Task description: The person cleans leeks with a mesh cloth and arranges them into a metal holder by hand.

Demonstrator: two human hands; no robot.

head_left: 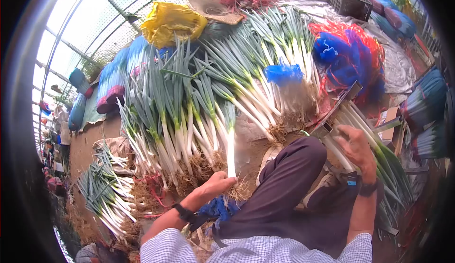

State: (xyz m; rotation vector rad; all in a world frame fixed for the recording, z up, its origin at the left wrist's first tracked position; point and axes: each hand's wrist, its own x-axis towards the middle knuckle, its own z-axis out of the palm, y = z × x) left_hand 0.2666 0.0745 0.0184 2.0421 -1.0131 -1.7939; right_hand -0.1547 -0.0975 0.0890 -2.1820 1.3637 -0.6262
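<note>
My left hand point(219, 185) is closed round the root end of a single leek point(231, 154), which stands upright with its white stem above my fingers and its roots hanging below. Over on the right, my right hand point(353, 144) has its fingers curled beside a metal frame point(327, 128) and the white stems of leeks point(374, 142) lying in it; whether it grips anything is unclear. A large pile of leeks point(166, 106) spreads in front of me, roots toward me. A smaller heap of leeks point(108, 187) lies at the left.
Blue and red netting point(348, 57) lies behind the frame. A yellow bag point(173, 24), a straw hat point(214, 8) and a black crate point(350, 3) sit at the back. Netted bundles point(429, 97) stand at the right. My bent knee point(308, 154) rises between my hands.
</note>
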